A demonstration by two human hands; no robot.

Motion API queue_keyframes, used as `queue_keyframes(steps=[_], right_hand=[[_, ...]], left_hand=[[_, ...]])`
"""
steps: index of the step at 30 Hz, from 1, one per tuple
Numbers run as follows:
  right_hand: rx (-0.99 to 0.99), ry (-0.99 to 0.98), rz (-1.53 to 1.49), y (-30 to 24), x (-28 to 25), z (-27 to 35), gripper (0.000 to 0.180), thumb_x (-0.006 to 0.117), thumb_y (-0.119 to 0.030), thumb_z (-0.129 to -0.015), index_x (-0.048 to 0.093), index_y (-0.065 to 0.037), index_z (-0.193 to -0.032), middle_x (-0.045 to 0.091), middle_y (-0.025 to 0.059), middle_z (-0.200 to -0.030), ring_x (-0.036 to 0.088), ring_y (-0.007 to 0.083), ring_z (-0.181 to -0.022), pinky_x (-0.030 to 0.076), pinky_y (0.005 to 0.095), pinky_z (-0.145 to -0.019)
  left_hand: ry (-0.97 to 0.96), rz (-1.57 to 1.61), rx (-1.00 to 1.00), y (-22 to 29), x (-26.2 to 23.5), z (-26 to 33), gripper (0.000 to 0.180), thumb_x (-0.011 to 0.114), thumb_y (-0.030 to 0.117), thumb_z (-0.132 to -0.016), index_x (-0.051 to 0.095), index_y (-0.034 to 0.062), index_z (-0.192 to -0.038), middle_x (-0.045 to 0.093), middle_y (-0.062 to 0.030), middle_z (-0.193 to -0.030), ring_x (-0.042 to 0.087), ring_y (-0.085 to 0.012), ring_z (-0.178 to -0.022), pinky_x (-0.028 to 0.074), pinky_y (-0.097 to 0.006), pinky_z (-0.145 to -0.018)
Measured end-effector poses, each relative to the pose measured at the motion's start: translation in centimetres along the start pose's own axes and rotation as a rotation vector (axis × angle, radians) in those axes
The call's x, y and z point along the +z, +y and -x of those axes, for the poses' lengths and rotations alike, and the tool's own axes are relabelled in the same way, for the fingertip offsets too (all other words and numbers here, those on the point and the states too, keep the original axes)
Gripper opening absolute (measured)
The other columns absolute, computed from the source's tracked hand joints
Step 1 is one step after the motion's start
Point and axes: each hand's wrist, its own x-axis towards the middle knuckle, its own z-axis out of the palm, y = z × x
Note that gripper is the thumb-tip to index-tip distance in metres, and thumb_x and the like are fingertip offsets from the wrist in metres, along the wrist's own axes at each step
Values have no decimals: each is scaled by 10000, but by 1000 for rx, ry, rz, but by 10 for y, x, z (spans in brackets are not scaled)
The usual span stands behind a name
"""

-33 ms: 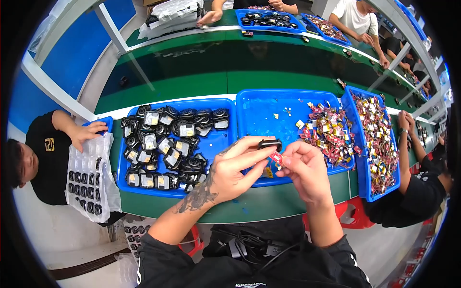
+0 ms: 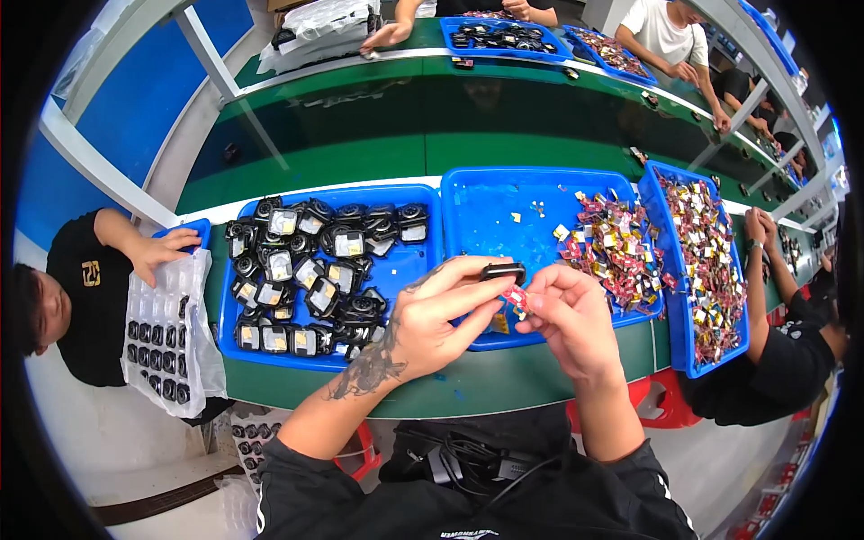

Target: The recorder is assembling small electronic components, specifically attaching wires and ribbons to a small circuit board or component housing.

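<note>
My left hand (image 2: pixel 450 310) is closed around a small black plastic device (image 2: pixel 504 271), its thumb and fingers along the sides. The fingertips of my right hand (image 2: pixel 571 315) pinch a small pink-red part (image 2: pixel 516 297) just below the device. Whether that part touches the device is hard to tell. Both hands hover over the near edge of a blue tray (image 2: pixel 490 193) whose right side holds a heap of small pink, yellow and white parts (image 2: pixel 612 243). Left of my hands, another blue tray (image 2: pixel 409 270) carries many black camera-like devices (image 2: pixel 324 243), several showing pale rectangles.
A narrow blue tray (image 2: pixel 688 360) full of similar small parts stands at the right. On the left, a person's hand (image 2: pixel 166 247) rests by a clear blister tray (image 2: pixel 162 360) of black devices. Beyond runs a green conveyor belt (image 2: pixel 504 135); other people sit opposite and at right.
At the far side, a person's hand has shifted slightly left. My own hands stay almost still, holding the device and the small pink-red part.
</note>
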Motion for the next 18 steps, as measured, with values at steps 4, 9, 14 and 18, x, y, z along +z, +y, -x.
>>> queue_keyframes(steps=[4, 9, 14, 18], right_hand=[[-7, 52, 106, -6, 9, 10, 72, 633, -45, -898, 608, 13, -933, 644, 59, -857, 633, 93, -763, 581, 255, -669], [-129, 124, 418, -5, 11, 20, 77, 667, -28, -876, 627, 23, -919, 644, 46, -867, 614, 82, -795, 541, 220, -677], [-667, 69, 1302, -25, 11, 12, 90, 687, 16, -822, 626, 12, -888, 643, 88, -835, 643, 160, -778, 529, 286, -666], [-659, -58, 1307, -28, 6, 9, 117, 695, 33, -796, 624, 7, -884, 637, 109, -828, 650, 206, -758, 524, 318, -667]], left_hand=[[36, -143, 102, -2, -3, 0, 238, 699, -41, -775, 708, 12, -1007, 668, -120, -1054, 688, -215, -862, 569, -290, -696], [39, -186, 142, -2, 0, 0, 228, 699, -47, -766, 711, 12, -986, 665, -121, -1051, 687, -221, -865, 570, -289, -702], [-125, 304, -429, -5, 0, 4, 156, 692, 24, -839, 700, -14, -990, 676, -90, -1032, 671, -150, -878, 570, -280, -700], [-158, 690, -830, -1, 0, 0, 183, 662, 11, -873, 662, -67, -1039, 678, -122, -1010, 671, -172, -896, 587, -273, -741]])
